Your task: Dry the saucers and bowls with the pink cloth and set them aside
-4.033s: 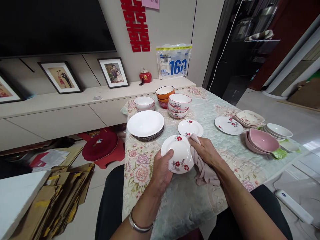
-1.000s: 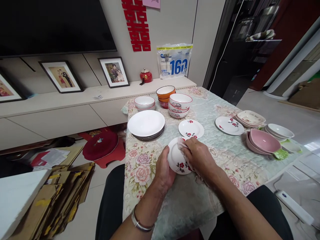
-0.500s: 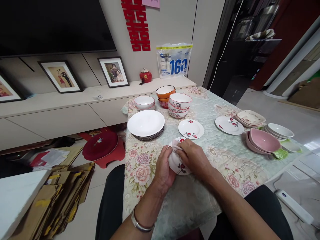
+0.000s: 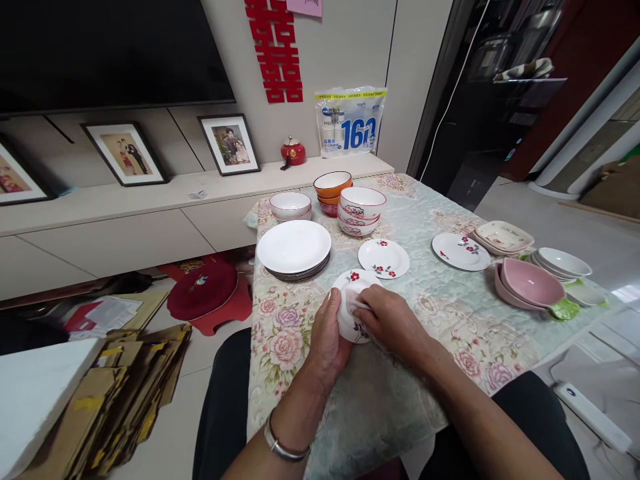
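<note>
While the left hand [image 4: 327, 340] grips a small flower-print plate [image 4: 349, 327] by its edge, thumb on the rim, the right hand [image 4: 394, 317] kinda pinches a pale pink cloth [image 4: 361, 302] against its face, mostly hidden under the fingers. That's all happening over the near part of the rose-print tablecloth [image 4: 285, 347]. Just past it there's a second floral plate [image 4: 384, 257], with a stack of white plates [image 4: 294, 245] to the left, then red-rimmed bowls [image 4: 361, 207] and orange bowls [image 4: 327, 190] further back.
</note>
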Available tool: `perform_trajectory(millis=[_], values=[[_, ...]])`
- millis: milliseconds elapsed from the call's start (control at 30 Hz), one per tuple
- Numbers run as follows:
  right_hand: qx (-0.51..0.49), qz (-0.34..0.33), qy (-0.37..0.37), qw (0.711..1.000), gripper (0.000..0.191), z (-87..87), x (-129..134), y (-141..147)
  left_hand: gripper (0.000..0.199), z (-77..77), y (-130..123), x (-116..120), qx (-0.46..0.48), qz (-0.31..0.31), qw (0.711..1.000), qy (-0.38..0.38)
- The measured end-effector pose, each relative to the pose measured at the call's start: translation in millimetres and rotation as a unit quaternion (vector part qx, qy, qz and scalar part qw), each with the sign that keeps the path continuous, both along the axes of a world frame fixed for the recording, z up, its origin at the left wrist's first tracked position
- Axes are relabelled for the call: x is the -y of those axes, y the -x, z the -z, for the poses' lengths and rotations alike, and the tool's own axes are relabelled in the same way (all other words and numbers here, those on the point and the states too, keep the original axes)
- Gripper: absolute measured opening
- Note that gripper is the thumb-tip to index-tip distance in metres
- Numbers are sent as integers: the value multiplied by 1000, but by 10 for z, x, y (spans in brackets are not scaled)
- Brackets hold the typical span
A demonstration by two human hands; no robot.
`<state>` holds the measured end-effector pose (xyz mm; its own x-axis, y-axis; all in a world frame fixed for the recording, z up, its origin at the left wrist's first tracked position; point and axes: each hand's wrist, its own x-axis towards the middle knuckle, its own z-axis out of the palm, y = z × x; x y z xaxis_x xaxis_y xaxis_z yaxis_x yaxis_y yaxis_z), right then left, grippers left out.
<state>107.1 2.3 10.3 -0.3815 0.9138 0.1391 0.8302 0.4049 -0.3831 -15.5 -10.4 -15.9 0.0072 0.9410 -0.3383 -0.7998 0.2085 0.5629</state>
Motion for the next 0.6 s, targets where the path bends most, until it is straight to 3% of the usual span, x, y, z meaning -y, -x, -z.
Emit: perform_trajectory(millis=[100, 167, 333, 400, 467, 600], values=[[-29, 81, -50, 995, 12, 60, -63, -32, 37, -29, -20, 29, -11, 14, 1000, -2], [-51, 90, -81, 991, 12, 89, -82, -38, 31, -40, -26, 45, -19, 30, 999, -19], [-88, -60, -34, 994, 8, 81, -33, 22, 23, -29, -19, 47, -12, 18, 999, -26], [-81, -87, -23, 993, 8, 65, -23, 33, 25, -23, -16, 41, -6, 0, 1000, -21], [-72, -57, -42, 995, 9, 55, -33, 18, 27, -22, -18, 38, -4, -4, 1000, -29], [-17, 73, -87, 993, 14, 36, -79, -64, 29, -25, -18, 34, -15, 1, 999, -28]])
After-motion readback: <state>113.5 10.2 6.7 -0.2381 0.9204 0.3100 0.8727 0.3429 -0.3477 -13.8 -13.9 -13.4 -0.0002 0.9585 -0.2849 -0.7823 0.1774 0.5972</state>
